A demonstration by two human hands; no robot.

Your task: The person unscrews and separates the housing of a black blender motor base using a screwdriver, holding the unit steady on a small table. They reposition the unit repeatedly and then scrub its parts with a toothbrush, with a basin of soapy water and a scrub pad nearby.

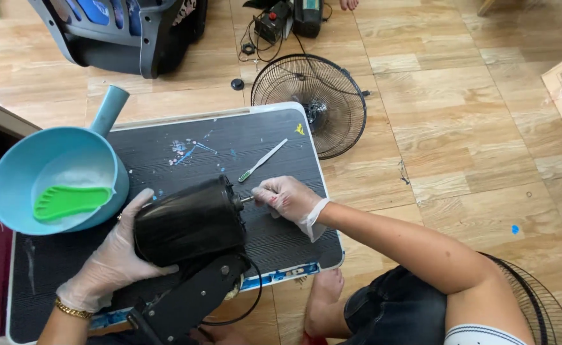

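Dark ribbed tabletop (166, 150): one black cylindrical fan motor (188, 220), cupped by the left hand (115, 259). Right hand (287, 197), fingers pinched on its one metal shaft (247, 199); one white toothbrush (263, 160) just beyond.

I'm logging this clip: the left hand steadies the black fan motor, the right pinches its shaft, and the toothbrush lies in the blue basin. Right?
Not quite. In the head view the toothbrush lies on the dark table, not in the blue basin; that holds a green foot-shaped brush. The rest stands: left hand steadies the motor, right hand pinches its shaft.
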